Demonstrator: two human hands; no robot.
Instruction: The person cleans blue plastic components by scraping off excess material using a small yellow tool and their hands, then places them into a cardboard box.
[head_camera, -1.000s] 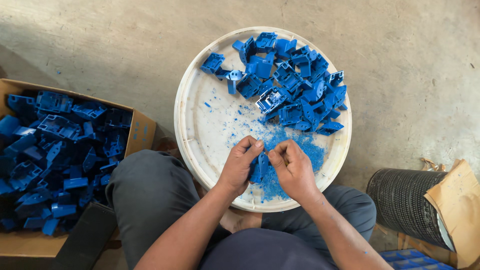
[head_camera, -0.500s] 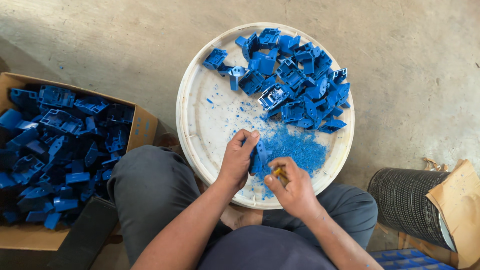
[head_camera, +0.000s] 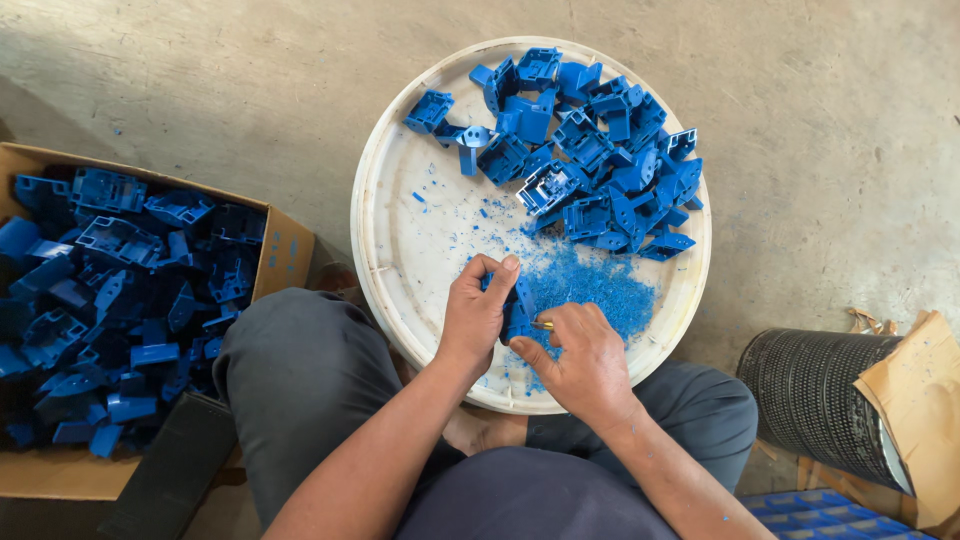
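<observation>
Left hand (head_camera: 478, 312) is closed around a small blue plastic part (head_camera: 517, 308), pinching it upright just above the round white tray (head_camera: 400, 240), probably to keep the edge facing the other hand. Right hand (head_camera: 578, 358) is closed in a fist-like grip on a thin tool with a yellowish bit (head_camera: 543, 325) showing at the thumb; its tip meets the part, the rest is hidden, so I can't tell what kind of tool it is. Directly beyond the hands sits a patch of fine blue shavings (head_camera: 590, 285), consistent with trimming done over the tray so the waste stays on it. Pile of blue parts (head_camera: 590, 150) fills the far right of the tray, within reach and apart from the shavings. Cardboard box (head_camera: 285, 250) on the person's left is full of similar blue parts. Tray rests low in front of the person's knees, grey trousers either side. Floor is bare, scuffed concrete (head_camera: 200, 90) in daylight. Dark ribbed cylinder (head_camera: 815, 390) and scrap cardboard (head_camera: 915, 385) at lower right, blue crate corner at the bottom edge.
</observation>
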